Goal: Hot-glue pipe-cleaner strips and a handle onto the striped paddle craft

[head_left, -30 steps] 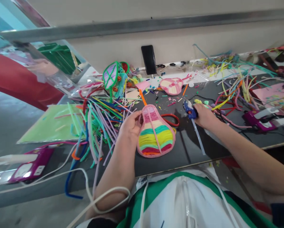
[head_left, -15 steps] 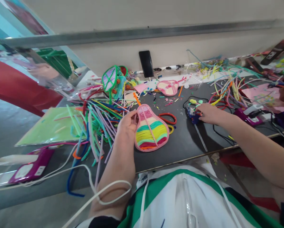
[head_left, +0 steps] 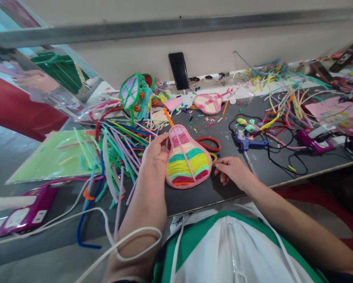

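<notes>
My left hand (head_left: 155,154) grips the left edge of a pear-shaped craft piece (head_left: 187,160) with a pink rim and pink, green, yellow and red stripes, lying flat on the dark table (head_left: 223,188). My right hand (head_left: 233,171) rests on the table just right of the piece, fingers loosely curled and pointing at its edge, holding nothing I can see. A blue glue gun (head_left: 247,141) lies on the table beyond my right hand, apart from it.
A heap of coloured pipe cleaners (head_left: 117,149) lies left, another (head_left: 282,98) at back right. A second pink craft piece (head_left: 208,103), a phone (head_left: 179,70) against the wall, purple glue guns (head_left: 26,212) (head_left: 313,142), a green sheet (head_left: 52,155) and a red loop (head_left: 209,144) surround the work.
My right hand let go of the blue glue gun and moved back to the right edge of the striped piece. My left hand kept its grip.
</notes>
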`<state>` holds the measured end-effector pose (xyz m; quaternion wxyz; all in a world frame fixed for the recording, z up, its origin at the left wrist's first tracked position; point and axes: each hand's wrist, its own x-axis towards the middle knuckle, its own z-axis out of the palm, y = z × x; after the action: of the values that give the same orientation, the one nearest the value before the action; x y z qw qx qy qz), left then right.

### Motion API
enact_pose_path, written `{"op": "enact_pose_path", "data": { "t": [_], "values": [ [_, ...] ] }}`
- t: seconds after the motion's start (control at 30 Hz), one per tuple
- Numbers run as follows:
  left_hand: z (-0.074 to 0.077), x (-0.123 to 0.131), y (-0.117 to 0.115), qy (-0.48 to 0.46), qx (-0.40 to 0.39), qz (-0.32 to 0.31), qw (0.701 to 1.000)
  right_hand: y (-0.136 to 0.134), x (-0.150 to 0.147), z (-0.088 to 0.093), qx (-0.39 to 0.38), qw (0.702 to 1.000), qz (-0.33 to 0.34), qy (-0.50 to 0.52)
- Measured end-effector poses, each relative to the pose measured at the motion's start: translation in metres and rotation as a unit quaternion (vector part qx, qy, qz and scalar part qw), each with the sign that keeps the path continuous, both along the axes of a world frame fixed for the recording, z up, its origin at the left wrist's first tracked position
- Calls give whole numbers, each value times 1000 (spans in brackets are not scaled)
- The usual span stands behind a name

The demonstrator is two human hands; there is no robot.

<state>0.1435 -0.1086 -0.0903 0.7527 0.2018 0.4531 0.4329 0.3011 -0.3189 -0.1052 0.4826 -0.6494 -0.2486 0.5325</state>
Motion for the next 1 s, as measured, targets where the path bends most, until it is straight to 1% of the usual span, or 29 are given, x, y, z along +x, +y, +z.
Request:
{"op": "enact_pose_path", "data": {
  "t": [0.13, 0.27, 0.43, 0.57, 0.7, 0.87, 1.0],
  "values": [
    [-1, -1, 1, -4, 5, -7, 1000, 0, -2, -1, 35, 996, 12, 86],
    [0, 1, 0, 0, 3, 20, 1000, -1, -3, -2, 47, 993, 5, 105],
    [2, 5, -1, 6, -8, 25, 1000, 0, -3, -3, 54, 989, 11, 139],
    [4, 6, -3, 14, -1, 16, 1000, 0, -3, -3, 63, 985, 19, 158],
    [6, 7, -4, 22, 3, 4, 1000, 0, -2, -3, 68, 982, 8, 175],
    [7, 7, -5, 30, 1, -10, 1000, -1, 0, -3, 77, 968, 8, 238],
    [7, 8, -6, 32, -1, -9, 999, -2, 0, -2, 81, 958, 15, 274]
  ]
}}
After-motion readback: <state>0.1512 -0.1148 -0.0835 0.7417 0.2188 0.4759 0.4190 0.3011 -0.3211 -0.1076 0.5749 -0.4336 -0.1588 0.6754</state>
